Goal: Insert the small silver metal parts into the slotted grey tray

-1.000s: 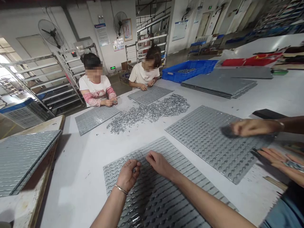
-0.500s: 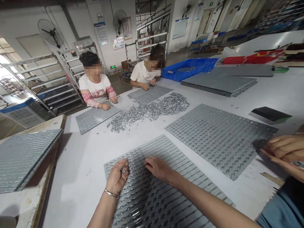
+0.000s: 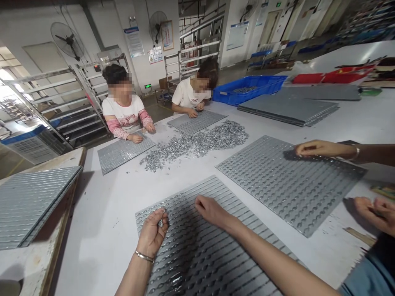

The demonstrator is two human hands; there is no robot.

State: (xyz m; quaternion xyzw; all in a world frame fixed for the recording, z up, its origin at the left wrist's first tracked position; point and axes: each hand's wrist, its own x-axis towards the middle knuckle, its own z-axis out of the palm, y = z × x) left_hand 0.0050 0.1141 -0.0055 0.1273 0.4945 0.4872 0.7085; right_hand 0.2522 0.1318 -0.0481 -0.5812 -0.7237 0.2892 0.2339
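Observation:
In front of me lies a grey board [image 3: 197, 255] covered with rows of small, shiny, pointed-oval pieces. Curled at its left edge, palm partly up, my left hand [image 3: 152, 233] holds small shiny metal pieces [image 3: 161, 223], partly hidden by the fingers. My right hand [image 3: 210, 209] is over the upper middle of the board, its fingers pinched together. Whatever is between those fingertips is hidden. Beyond the board, a loose pile of the same small silvery pieces [image 3: 200, 142] is spread on the white table [image 3: 105, 213].
At right, a co-worker's hands [image 3: 321, 149] are at another studded board [image 3: 277, 185]. Two people sit across the table with boards [image 3: 126, 154]. A blue crate [image 3: 249, 90] and stacked grey boards [image 3: 286, 107] stand at back right; more boards [image 3: 33, 205] lie at left.
My right hand has moved slightly right and up over the board. My left hand stays nearly still. The co-worker at right has brought one hand over their board.

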